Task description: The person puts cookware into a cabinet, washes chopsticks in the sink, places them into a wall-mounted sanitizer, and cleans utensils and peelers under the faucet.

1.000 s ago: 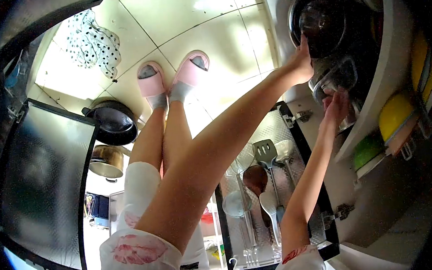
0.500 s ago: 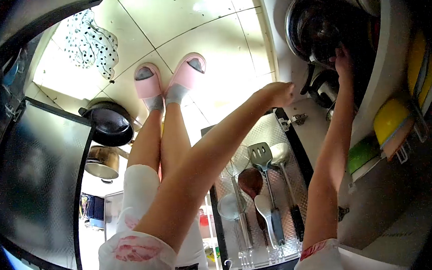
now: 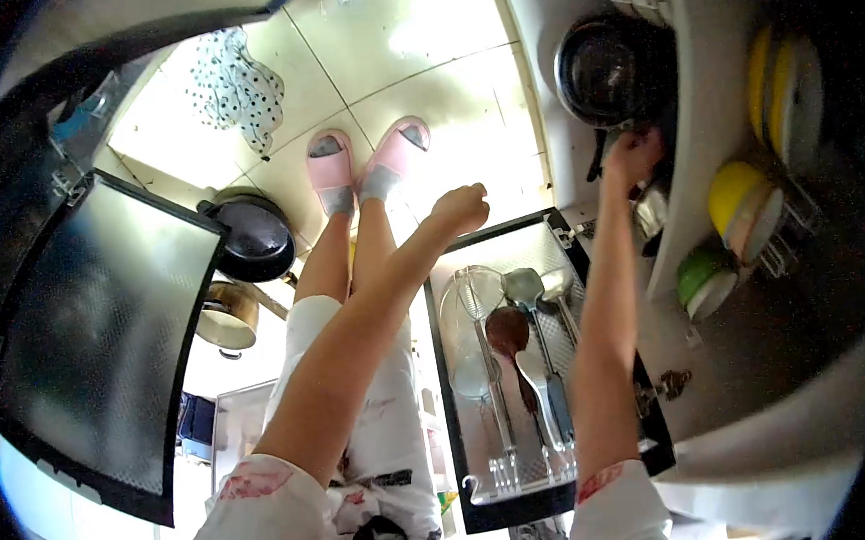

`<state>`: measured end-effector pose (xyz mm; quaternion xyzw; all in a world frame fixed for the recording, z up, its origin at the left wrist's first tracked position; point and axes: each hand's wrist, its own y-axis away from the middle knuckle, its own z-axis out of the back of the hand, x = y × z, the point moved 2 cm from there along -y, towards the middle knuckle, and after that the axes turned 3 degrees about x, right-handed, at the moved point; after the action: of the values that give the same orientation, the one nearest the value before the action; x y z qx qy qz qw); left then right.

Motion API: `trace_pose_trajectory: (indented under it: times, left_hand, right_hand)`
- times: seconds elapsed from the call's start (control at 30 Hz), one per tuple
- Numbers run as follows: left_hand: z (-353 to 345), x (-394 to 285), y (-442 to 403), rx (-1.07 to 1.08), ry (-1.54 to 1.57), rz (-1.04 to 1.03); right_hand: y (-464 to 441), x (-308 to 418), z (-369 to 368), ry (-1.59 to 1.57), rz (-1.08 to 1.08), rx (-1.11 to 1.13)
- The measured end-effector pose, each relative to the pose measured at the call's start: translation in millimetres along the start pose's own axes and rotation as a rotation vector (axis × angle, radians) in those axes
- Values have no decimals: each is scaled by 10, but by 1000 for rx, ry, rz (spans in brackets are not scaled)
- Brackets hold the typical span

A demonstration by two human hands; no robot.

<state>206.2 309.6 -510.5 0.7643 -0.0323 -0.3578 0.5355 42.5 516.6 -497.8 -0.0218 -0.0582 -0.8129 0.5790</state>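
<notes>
My left hand is curled closed above the floor, just beyond the top of the utensil rack, with nothing visible in it. My right hand reaches into the cabinet, its fingers curled in shadow below a dark round pan. What it grips there is hidden. A steel pot sits close under that hand, and a black handle sticks out on its left. Between my arms, the open door's rack holds a wire strainer, a brown ladle, a grey turner and a white rice paddle.
Another open cabinet door stands on the left. Near it are a black pan and a steel saucepan. Yellow bowls and a green bowl stand on the right. A dotted cloth lies on the floor.
The view has shifted. My left hand has drawn back from the cabinet edge toward the left. My right hand has come lower and closer, from beside the dark pan to below it.
</notes>
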Motion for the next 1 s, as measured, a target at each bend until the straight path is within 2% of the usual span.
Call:
trace_pose_trajectory:
  times: [0.03,0.1,0.13,0.17,0.2,0.23,0.27,0.3,0.37,0.4,0.47,0.5,0.53,0.6,0.67,0.7,0.73,0.77,0.8,0.87,0.93,1.0]
  left_hand:
    - [-129,164,-77,-16,-167,-83]
    - [-23,12,343,-106,-101,-55]
    - [-11,-3,478,-122,-104,-67]
    - [70,-121,749,-112,-85,-48]
    - [-213,301,479,-210,-270,-294]
    - [-239,399,532,-197,-315,-338]
    - [-187,368,728,-187,-366,-382]
    - [-28,84,1191,-250,-524,-444]
    - [145,-288,1983,-295,-742,-523]
    - [215,-405,2221,-285,-805,-546]
    - [402,-746,2916,-305,-357,-329]
    - [374,-516,2819,-317,-315,-471]
    - [422,-569,3017,-324,-305,-475]
    - [654,-838,3455,-343,-319,-492]
    - [816,-1248,4127,-356,-205,-463]
    - [930,-1174,4063,-340,-230,-484]
    - [1024,-1248,4202,-353,-250,-497]
    - [1116,-1319,4328,-394,-142,-540]
    - [1209,-1411,4459,-432,-33,-582]
    - [1383,-1552,4616,-465,-101,-576]
    - [1531,-1704,4747,-574,-54,-667]
    - [1617,-1847,4828,-600,-75,-651]
  right_hand:
    - [294,-41,45,-119,-84,125]
    - [878,-148,69,-227,-75,195]
    - [1208,5,233,-134,8,169]
    - [1499,155,456,-134,0,228]
    - [1752,344,740,-244,-178,383]
    - [2028,252,759,-330,16,276]
    - [2285,316,913,-435,-66,299]
    - [2496,342,1038,-332,-59,343]
    - [2806,534,1385,-458,-276,487]
    - [2924,589,1503,-391,-214,516]
    - [2983,1012,2042,-330,-10,619]
    - [3074,939,1837,-384,50,544]
    - [3080,1125,2028,-569,32,489]
    - [3034,1444,2363,-583,188,457]
    - [2916,1699,2553,-683,272,452]
    - [2836,1816,2655,-699,281,431]
    - [2742,1959,2784,-751,309,528]
    - [2660,2087,2910,-797,337,629]
    - [2567,2204,3048,-809,346,612]
    - [2381,2418,3260,-819,430,601]
    - [2156,2619,3416,-811,445,558]
    - [1918,2803,3640,-927,418,577]
